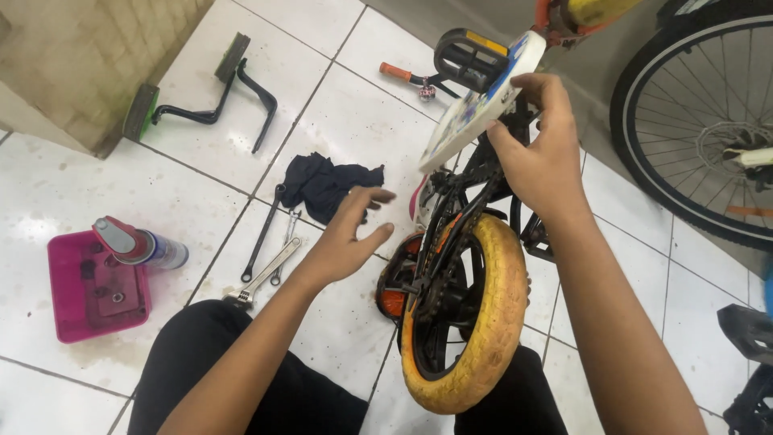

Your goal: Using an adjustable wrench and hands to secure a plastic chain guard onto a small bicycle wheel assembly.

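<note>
partly hidden: bike frame (475, 181) under right hand (541, 157) | left hand (350, 234) open

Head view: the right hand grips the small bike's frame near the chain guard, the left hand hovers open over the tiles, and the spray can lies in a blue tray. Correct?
Not quite. In the head view the tray is pink, not blue. The rest holds: the spray can lies in it, the right hand grips the small bike near the chain guard, and the left hand hovers open.
</note>
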